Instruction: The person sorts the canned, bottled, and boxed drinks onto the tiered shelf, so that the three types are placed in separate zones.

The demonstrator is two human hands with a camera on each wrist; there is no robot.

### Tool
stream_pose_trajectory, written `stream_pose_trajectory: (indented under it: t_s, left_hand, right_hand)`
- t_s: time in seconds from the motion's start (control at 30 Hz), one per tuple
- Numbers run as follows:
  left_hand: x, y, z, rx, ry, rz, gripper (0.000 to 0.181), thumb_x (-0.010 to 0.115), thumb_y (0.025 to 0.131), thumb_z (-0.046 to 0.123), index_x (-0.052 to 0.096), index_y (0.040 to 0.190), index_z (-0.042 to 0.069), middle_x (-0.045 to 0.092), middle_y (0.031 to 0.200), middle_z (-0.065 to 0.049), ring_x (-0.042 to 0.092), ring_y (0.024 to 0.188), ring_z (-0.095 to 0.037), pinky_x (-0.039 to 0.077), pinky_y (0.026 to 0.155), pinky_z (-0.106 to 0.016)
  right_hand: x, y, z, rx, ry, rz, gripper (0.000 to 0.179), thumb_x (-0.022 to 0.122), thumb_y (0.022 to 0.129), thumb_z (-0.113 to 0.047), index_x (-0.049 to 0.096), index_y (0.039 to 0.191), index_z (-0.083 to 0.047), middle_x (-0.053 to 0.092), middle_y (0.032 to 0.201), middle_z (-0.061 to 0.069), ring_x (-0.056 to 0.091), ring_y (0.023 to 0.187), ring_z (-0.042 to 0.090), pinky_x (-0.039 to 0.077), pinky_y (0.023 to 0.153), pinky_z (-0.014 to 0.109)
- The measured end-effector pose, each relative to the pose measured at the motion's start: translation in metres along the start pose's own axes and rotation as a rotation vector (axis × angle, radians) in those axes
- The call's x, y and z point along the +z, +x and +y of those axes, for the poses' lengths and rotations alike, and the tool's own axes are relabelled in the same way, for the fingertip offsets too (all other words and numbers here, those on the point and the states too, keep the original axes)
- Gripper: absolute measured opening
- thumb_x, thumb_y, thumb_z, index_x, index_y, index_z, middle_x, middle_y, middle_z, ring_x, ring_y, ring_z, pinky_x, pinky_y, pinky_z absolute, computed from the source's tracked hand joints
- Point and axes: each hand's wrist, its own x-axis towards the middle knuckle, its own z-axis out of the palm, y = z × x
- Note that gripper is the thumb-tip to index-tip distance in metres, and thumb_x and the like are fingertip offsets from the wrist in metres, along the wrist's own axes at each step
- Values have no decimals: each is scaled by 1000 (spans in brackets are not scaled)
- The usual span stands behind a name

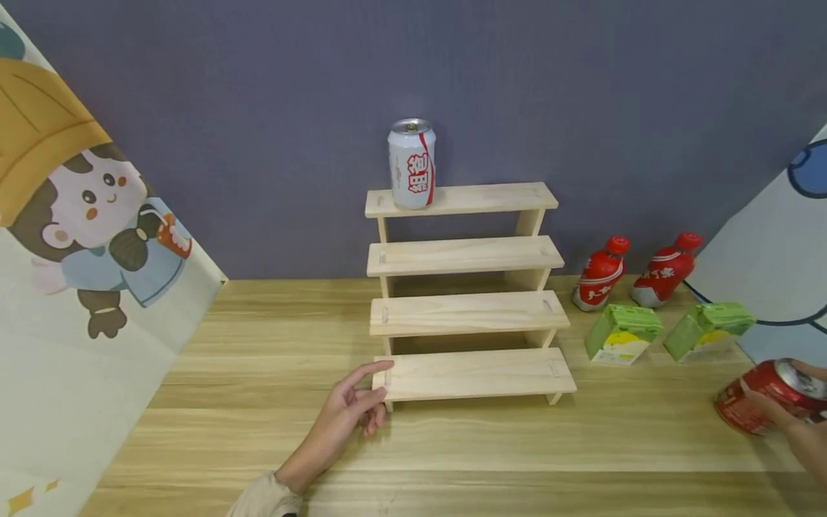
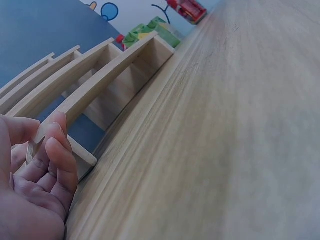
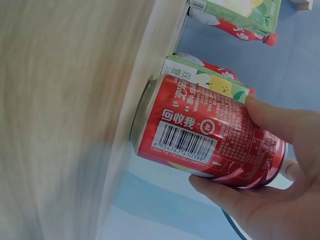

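My left hand (image 1: 352, 406) pinches the left end of the lowest board of a four-step wooden display rack (image 1: 474, 377). In the left wrist view, the fingers (image 2: 60, 155) lie around that board's corner. At the right edge of the head view, my right hand (image 1: 797, 438) grips a red cola can (image 1: 752, 402). The right wrist view shows the can (image 3: 200, 130) with its barcode facing the camera, thumb and fingers around its upper part and its base at the table. A white can with red lettering (image 1: 410, 169) stands upright on the rack's top step, at the left.
Right of the rack stand two red-capped bottles (image 1: 597, 276) (image 1: 668, 271) at the back. Two green juice cartons (image 1: 623, 334) (image 1: 707, 330) are in front of them. A dark blue wall (image 1: 258, 143) rises behind the wooden table (image 1: 258, 345); printed panels flank both sides.
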Motion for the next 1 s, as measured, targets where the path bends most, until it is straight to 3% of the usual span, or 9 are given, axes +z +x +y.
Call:
stream_pose_trajectory:
  t_s: [0.1,0.23,0.4,0.5,0.57,0.63,0.73,0.87,1.0]
  left_hand:
    - [0,-1,-1,-4,5,5,49,56,102,16,42,149,9,64,66,-1,54,54,-7,44,50,-17]
    - [0,-1,-1,-1,7,6,49,56,102,16,42,149,9,64,66,-1,54,54,-7,45,50,-17]
    - [0,-1,-1,-4,4,3,49,56,102,16,42,149,9,64,66,-1,54,54,-8,45,50,-17]
    - [0,0,-1,-1,4,3,49,56,102,16,42,149,9,64,67,-2,54,54,-8,45,50,-17]
    - [1,1,0,3,6,3,49,55,102,16,42,149,9,64,67,-2,54,54,-8,45,50,-17]
    - [1,3,1,8,7,3,48,55,102,16,43,148,9,64,67,-2,54,54,-8,45,50,-18]
    - [2,4,1,18,8,-6,48,55,102,15,42,148,9,64,67,-2,54,54,-8,45,50,-18]
    - [2,5,0,24,5,-21,48,55,103,15,42,149,8,64,67,-1,54,55,-7,45,51,-17]
    - [0,2,0,8,2,-7,49,55,103,16,41,149,8,64,67,-1,54,55,-8,44,51,-17]
  right_hand:
    - [3,-3,6,-100,35,48,69,69,89,4,43,149,-16,45,148,-2,31,114,-21,29,105,9]
    - [2,-3,8,-185,66,78,65,71,88,3,48,146,-12,42,137,-20,27,99,-26,25,92,0]
    - [0,-5,4,-163,21,56,66,69,89,3,44,148,-12,49,145,3,31,113,-21,27,100,4]
    - [-2,-3,2,-184,3,48,67,71,86,6,45,146,-7,50,143,19,32,110,-22,31,92,1]
    - [-3,0,2,-208,8,53,67,73,83,7,47,144,-6,52,140,10,27,98,-26,27,81,-4]
    - [-3,3,4,-250,34,69,67,76,81,7,51,141,-3,52,133,-8,25,90,-27,24,72,-6]
    - [-3,3,6,-246,70,90,62,75,85,0,53,143,-11,41,126,-30,29,92,-27,28,79,-3]
    - [-6,-2,-2,-137,133,57,62,71,90,-6,50,146,-24,40,121,-36,33,97,-24,28,91,2]
    - [-12,-4,-21,-111,126,21,67,73,87,1,51,145,-22,42,121,-35,34,99,-22,30,94,4]
